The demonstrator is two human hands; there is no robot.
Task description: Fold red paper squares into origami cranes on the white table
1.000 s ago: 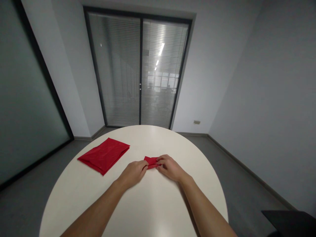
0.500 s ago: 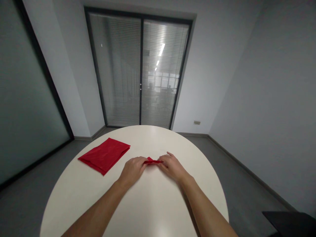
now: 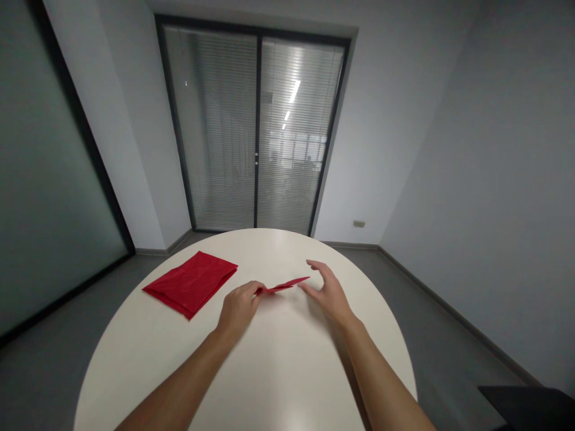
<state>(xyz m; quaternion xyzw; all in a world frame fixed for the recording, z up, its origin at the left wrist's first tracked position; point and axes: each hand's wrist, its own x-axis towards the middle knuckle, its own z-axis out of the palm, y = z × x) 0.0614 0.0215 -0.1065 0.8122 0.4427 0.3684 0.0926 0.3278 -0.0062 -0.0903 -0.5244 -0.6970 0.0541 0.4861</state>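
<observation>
My left hand (image 3: 239, 306) pinches the near end of a small folded red sheet (image 3: 282, 286), which is lifted off the round white table (image 3: 269, 371) and slants up to the right. My right hand (image 3: 329, 291) hovers just right of the sheet's far tip with its fingers spread, holding nothing. A larger folded red sheet (image 3: 191, 282) lies flat on the table to the left, apart from both hands.
Glass doors with blinds (image 3: 256, 129) stand behind the table. A dark glass wall (image 3: 40, 191) runs along the left and a grey wall on the right. A dark object's corner (image 3: 530, 407) shows at the lower right.
Both hands were pressing the small red sheet on the table. Now my right hand has let go and opened, and my left hand lifts the sheet by one end.
</observation>
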